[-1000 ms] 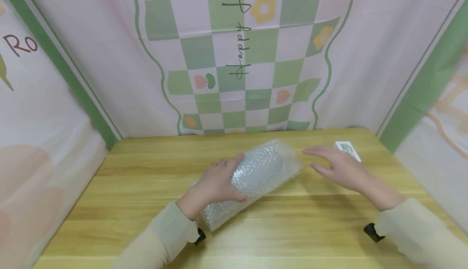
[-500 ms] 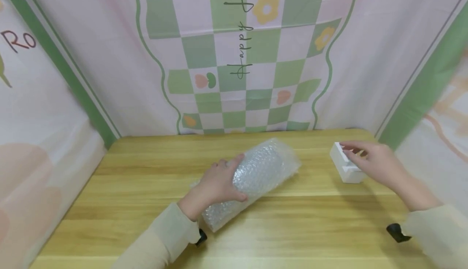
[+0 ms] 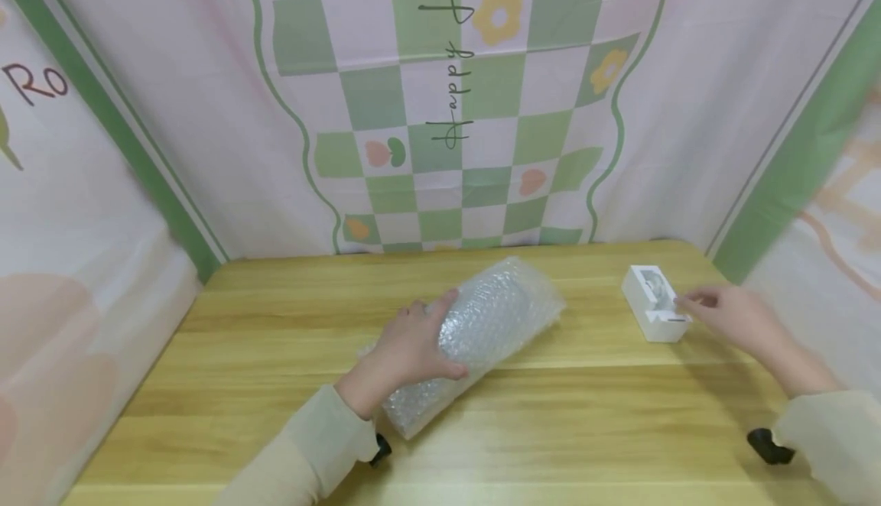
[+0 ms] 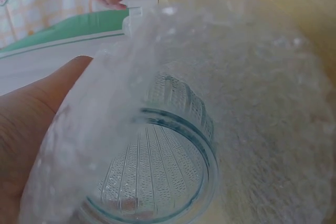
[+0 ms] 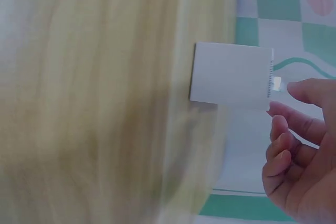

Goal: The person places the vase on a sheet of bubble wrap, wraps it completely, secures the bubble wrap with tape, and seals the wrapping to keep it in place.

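Note:
A ribbed clear glass vessel (image 4: 157, 166) lies inside a roll of bubble wrap (image 3: 495, 319), its rim facing the left wrist camera. My left hand (image 3: 409, 338) grips the roll from above, thumb on the near side and fingers over the far side. To the right stands a white tape dispenser (image 3: 647, 307) with a clear roll in its top. In the right wrist view, a short tape end (image 5: 277, 83) sticks out at the toothed edge of the dispenser. My right hand (image 3: 739, 319) is right beside that edge, thumb and index fingertips apart.
The wooden table (image 3: 275, 315) carries both things. A fabric backdrop with green checks (image 3: 440, 93) hangs behind its far edge, and printed curtains (image 3: 82, 300) flank the sides. A black strap piece (image 3: 769, 445) hangs under my right sleeve.
My right hand has moved right from near the roll's far end, passed over the top of the tape dispenser and come to its right side. The left hand keeps its hold on the roll.

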Tool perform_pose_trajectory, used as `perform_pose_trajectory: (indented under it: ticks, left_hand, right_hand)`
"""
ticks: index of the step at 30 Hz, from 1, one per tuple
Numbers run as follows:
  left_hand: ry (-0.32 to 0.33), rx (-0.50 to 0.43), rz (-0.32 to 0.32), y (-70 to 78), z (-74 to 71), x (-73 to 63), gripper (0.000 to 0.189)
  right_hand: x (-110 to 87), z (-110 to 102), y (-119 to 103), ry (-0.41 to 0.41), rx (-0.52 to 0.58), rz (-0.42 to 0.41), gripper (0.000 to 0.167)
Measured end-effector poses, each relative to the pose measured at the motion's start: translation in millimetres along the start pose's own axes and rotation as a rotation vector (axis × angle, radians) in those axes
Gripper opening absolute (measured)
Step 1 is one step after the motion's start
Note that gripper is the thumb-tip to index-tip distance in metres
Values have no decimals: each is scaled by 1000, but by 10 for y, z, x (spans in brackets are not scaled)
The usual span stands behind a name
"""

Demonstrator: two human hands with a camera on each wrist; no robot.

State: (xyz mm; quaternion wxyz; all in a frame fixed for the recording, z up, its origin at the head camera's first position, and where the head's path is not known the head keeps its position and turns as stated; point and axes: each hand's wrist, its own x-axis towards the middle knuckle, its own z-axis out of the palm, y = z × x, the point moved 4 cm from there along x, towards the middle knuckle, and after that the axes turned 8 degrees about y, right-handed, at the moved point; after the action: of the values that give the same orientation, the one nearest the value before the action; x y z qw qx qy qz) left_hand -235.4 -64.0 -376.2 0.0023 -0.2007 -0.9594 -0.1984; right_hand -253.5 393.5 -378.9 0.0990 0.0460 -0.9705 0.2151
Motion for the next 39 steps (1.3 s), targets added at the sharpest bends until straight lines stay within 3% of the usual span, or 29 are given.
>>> perform_pose_trajectory:
  ticks: [5, 15, 24, 30, 33, 39]
  left_hand:
    - [4, -2, -2, 10, 7, 3, 116]
    - [-1, 5, -8, 40, 28, 15, 116]
    - [-3, 15, -11, 54, 65, 8, 117]
    - [-9, -11, -18, 60, 91, -13, 117]
    - [-15, -22, -25, 63, 95, -20, 117]
    - [-19, -24, -30, 64, 95, -26, 118]
  right_hand:
    - [-12, 93, 81, -92, 72, 37, 46]
    - [-16, 96, 127, -142, 179, 181, 51]
    - [-94, 133, 75, -131, 281, 249, 42]
    - [-157, 216, 144, -134, 520, 355, 23]
    - [-189, 241, 157, -158, 668, 424, 25]
    - [-235, 251, 158, -173, 798, 466, 26]
